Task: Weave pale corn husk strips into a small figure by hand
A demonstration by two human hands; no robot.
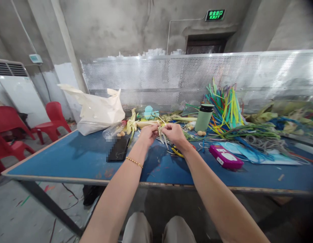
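Observation:
Above the middle of the table, my left hand (149, 134) and my right hand (175, 135) are close together, fingers pinched. Between them are pale, narrow strips of corn husk (162, 135), with loose ends hanging down. Both hands grip the husk, though the fingers cover part of it. Below my right hand lies a tool with yellow handles (177, 152), partly hidden by my wrist. More corn husks (131, 123) lie just beyond my left hand. A dark phone-like slab (119, 149), partly pixelated, rests left of my left forearm.
A white plastic bag (102, 113) and a clear bottle (113, 131) stand left. Rightward are a green tumbler (204, 118), colourful pipe cleaners (228, 108), a magenta box (226, 158), blue face masks (260, 154) and bundled cords (257, 135). A perforated metal panel (146, 77) borders the back.

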